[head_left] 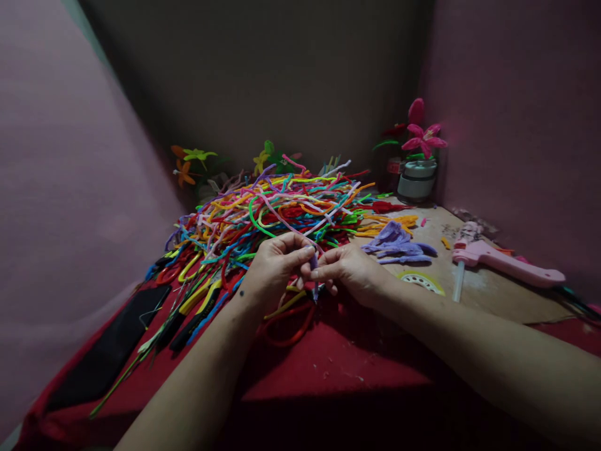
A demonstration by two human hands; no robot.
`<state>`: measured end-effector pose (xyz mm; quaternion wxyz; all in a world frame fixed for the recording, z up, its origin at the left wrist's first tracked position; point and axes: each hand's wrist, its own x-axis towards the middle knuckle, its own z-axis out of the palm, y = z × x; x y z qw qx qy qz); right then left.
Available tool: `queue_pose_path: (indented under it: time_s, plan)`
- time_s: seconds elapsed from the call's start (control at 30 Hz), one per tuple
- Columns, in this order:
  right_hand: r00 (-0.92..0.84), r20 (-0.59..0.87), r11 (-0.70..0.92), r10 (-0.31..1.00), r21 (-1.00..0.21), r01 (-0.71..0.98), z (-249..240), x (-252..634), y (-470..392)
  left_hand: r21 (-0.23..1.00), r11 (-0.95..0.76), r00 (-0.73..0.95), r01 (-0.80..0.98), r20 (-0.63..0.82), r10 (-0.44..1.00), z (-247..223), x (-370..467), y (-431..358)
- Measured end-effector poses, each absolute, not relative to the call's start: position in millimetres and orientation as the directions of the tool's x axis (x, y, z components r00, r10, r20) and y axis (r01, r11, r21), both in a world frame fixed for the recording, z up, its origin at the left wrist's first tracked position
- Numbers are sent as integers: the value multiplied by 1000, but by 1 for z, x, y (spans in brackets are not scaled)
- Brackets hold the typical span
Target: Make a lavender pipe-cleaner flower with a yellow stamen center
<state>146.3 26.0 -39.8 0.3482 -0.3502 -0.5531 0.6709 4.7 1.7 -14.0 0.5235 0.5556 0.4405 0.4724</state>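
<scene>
Near the middle of the view, my left hand (285, 260) pinches the upper part of a small purple fuzzy piece (315, 266). Fingers of my right hand (345, 270) close on the same piece from the right, a little lower. Its lower end points down between the hands. Just behind them rises a large heap of multicoloured fuzzy stems (282, 207). Several purple fuzzy pieces (399, 243) lie on the board beyond my right hand.
A pink glue gun (509, 262) and a yellow tape roll (421, 283) lie on the board (493, 300) at right. Pliers (200, 307) and a black phone (110, 347) are at left on the red cloth (328, 369). Fuzzy flowers (425, 139) stand behind.
</scene>
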Motion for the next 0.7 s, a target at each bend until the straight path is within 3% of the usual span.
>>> queue_pose_path:
  time_s: [0.27, 0.7]
  plan:
    - [-503, -69, -142, 861, -984, -108, -40, 145, 24, 990, -6, 114, -142, 23, 993, -19, 8, 3]
    - [-486, -120, -177, 866, -981, -74, -41, 145, 24, 999, -8, 91, 49, 4, 996, -11, 3, 3]
